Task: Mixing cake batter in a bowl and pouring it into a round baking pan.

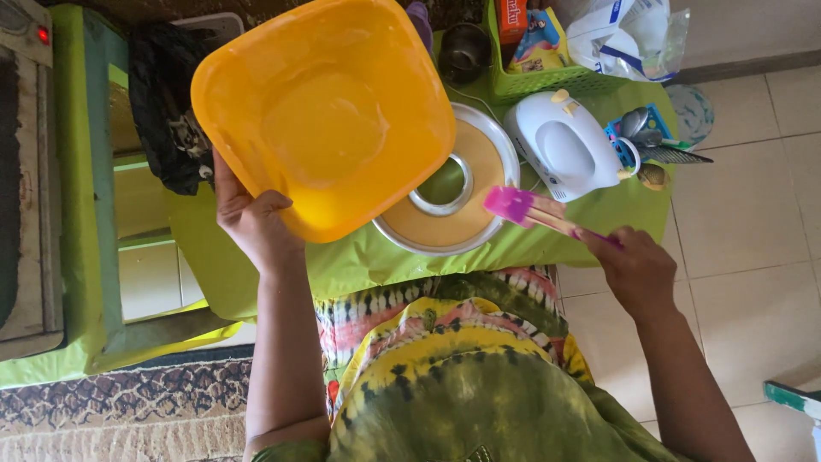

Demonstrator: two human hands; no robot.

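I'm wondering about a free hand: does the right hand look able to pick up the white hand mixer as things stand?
Probably not: the right hand is closed on a pink spatula, though the hand mixer lies close by, with nothing between.

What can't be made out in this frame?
- Head view: part of the ring cake pan is hidden by the tilted orange bowl.
- Left hand: fingers hidden behind the bowl.
- Right hand: pink spatula motion-blurred.
- Items in the green basket are cut off by the top edge.
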